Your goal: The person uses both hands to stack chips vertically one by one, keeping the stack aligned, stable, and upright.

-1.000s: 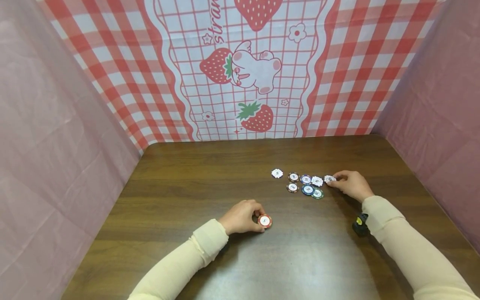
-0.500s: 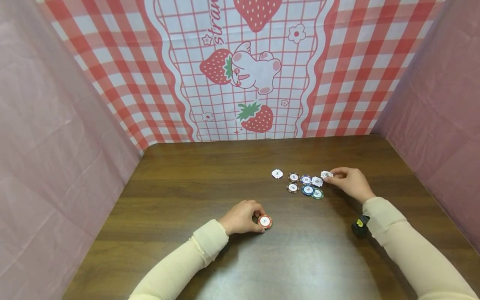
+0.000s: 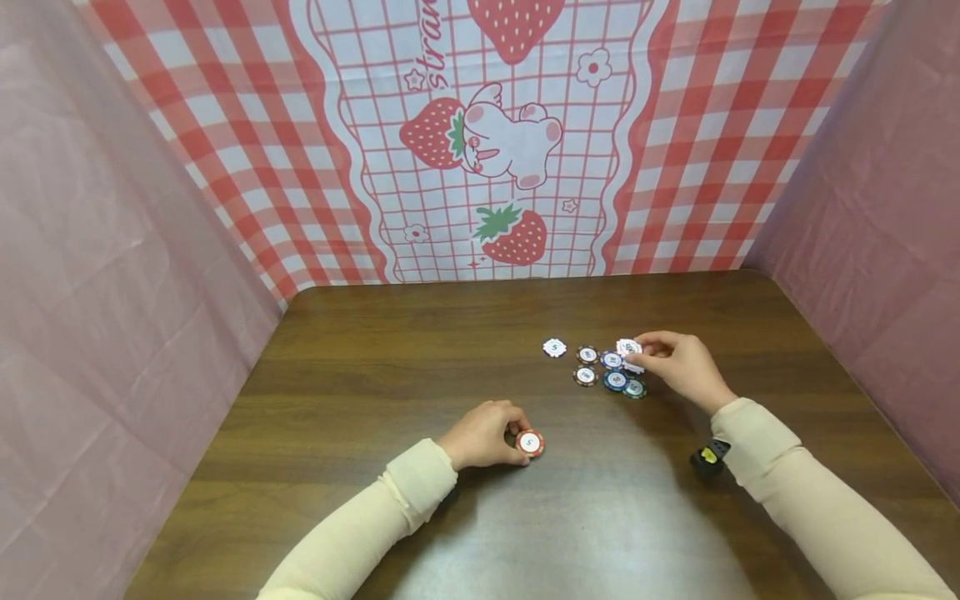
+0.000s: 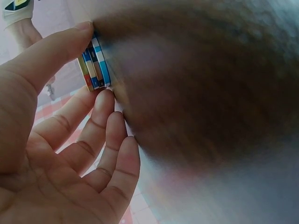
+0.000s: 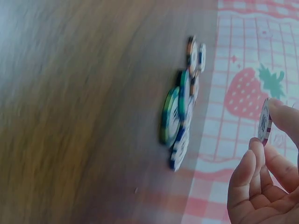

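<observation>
My left hand point(image 3: 486, 435) rests on the table and grips a short stack of poker chips point(image 3: 530, 442), its top chip red-edged with a white centre. Several chips show edge-on in that stack point(image 4: 96, 65) in the left wrist view, between thumb and fingers. My right hand point(image 3: 686, 367) pinches a white poker chip point(image 5: 265, 122) by its edges. In the head view this white chip point(image 3: 628, 347) overlaps another white chip lying at the right of the spread; the right wrist view shows it raised off the table. Nearest below it lie a blue-edged chip point(image 3: 612, 360) and a green-edged chip point(image 3: 635, 388).
Left of these lie two brown-edged chips point(image 3: 587, 355) and a lone white chip point(image 3: 554, 347). A blue chip point(image 3: 617, 380) overlaps the green-edged one. The wooden table point(image 3: 360, 358) ends at a strawberry-print cloth point(image 3: 517, 233), with pink cloth point(image 3: 862, 192) at both sides.
My right hand has lifted the white chip off the table and carried it leftward over the other white chip. The left hand and its stack have stayed put.
</observation>
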{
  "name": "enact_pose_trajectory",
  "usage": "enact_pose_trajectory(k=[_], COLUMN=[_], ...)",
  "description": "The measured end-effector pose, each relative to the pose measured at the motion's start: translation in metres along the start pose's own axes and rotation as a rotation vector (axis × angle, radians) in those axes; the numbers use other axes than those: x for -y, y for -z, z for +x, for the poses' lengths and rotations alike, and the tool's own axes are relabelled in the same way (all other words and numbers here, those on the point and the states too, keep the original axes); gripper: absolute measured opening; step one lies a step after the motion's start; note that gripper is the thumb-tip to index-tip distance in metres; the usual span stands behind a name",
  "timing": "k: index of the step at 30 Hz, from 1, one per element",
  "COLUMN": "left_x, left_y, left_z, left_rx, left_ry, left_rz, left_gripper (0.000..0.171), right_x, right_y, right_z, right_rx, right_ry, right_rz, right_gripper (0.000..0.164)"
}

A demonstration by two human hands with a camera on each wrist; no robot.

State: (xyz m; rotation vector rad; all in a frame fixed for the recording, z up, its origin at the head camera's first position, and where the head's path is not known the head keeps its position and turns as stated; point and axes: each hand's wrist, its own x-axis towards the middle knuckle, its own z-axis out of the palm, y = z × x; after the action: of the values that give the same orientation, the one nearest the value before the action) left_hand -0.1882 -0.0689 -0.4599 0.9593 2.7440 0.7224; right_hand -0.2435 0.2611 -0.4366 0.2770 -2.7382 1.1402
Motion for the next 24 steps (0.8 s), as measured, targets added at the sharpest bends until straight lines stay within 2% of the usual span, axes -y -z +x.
enact_pose_trajectory(k=[16,24], left_x=[0.0,0.001], left_y=[0.0,0.0], left_z=[0.0,0.0], left_rx=[0.004,0.003], left_ry=[0.006,0.004], left_rz=[0.018,0.017], left_gripper=[0.032,0.032], right_x=[0.038,0.051], right_y=[-0.027,-0.044], right_z=[-0.011,-0.017], right_rx=[0.097,0.136], right_ry=[0.1,0.154], right_rz=[0.043,0.116], right_gripper=[0.033,0.029])
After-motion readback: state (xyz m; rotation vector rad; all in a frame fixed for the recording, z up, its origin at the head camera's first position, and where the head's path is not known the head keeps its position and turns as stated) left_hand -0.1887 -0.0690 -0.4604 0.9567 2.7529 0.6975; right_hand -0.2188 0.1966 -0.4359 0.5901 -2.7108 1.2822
